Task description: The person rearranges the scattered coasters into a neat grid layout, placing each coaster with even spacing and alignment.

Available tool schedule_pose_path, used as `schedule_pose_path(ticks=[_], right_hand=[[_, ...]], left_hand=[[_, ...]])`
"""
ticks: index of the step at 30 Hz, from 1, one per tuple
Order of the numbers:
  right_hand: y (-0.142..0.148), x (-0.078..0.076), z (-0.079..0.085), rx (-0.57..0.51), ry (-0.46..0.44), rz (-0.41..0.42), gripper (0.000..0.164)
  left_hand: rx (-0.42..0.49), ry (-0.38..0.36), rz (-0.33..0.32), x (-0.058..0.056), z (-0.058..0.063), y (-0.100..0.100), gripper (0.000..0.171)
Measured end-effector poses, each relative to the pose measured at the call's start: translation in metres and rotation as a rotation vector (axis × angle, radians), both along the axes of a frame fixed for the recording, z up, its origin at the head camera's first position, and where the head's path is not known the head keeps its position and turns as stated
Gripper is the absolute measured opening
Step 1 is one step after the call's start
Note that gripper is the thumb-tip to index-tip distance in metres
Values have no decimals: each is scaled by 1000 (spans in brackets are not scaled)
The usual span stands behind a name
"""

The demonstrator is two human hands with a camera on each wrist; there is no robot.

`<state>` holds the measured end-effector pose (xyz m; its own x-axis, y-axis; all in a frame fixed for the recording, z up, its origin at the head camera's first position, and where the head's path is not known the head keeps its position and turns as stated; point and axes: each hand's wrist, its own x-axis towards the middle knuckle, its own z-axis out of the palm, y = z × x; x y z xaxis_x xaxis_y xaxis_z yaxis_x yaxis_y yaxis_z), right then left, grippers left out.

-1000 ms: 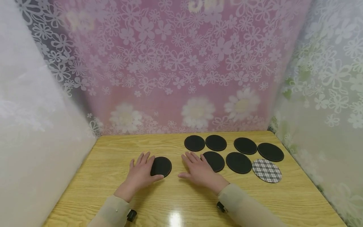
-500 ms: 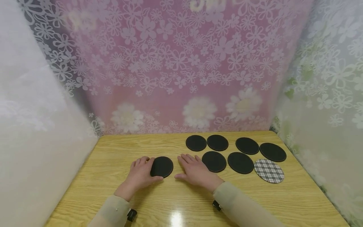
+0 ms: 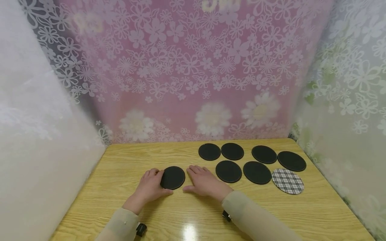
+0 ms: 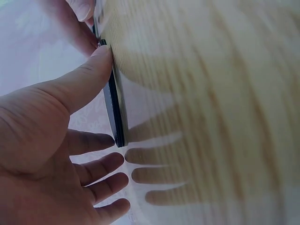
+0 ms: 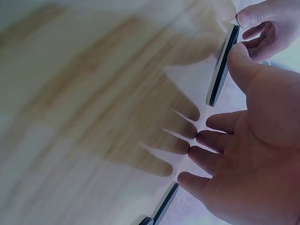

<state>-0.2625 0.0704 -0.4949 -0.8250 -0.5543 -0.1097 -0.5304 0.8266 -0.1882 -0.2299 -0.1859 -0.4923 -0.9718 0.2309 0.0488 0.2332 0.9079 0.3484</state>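
Note:
A round black coaster (image 3: 174, 177) lies on the wooden table between the two hands. My left hand (image 3: 148, 188) grips its left side, thumb at the near edge and index finger at the far edge. In the left wrist view, the coaster (image 4: 114, 101) appears edge-on between that thumb and index finger, its rim showing layered lines. My right hand (image 3: 205, 182) rests low over the table just right of the coaster, fingers extended and thumb spread. The right wrist view has the right thumb (image 5: 240, 58) close to the rim of the coaster (image 5: 222, 68).
To the right lie several more black coasters, including a back one (image 3: 209, 152) and a front one (image 3: 228, 171). A white-and-black checked coaster (image 3: 287, 181) lies at the far right. Flowered cloth (image 3: 193, 67) hangs behind the wooden table (image 3: 120, 157), with pale cloth at both sides.
My right hand has moved left, off the front black coaster and toward the one between the hands. My left fingers have drawn in from spread to bent along the coaster's edge.

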Motion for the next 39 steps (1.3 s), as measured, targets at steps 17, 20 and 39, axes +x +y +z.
schedule_pose_path(ticks=[17,20,39], right_hand=[[-17,-1,9,38,107,-6,83],[-20,-2,12,41,122,-5,80],[-32,-8,15,-106,12,-79,69]], left_hand=[[-34,19,33,-6,-4,-2,93],[-31,14,35,-7,-4,-2,94],[41,-12,49,-14,-6,1,89]])
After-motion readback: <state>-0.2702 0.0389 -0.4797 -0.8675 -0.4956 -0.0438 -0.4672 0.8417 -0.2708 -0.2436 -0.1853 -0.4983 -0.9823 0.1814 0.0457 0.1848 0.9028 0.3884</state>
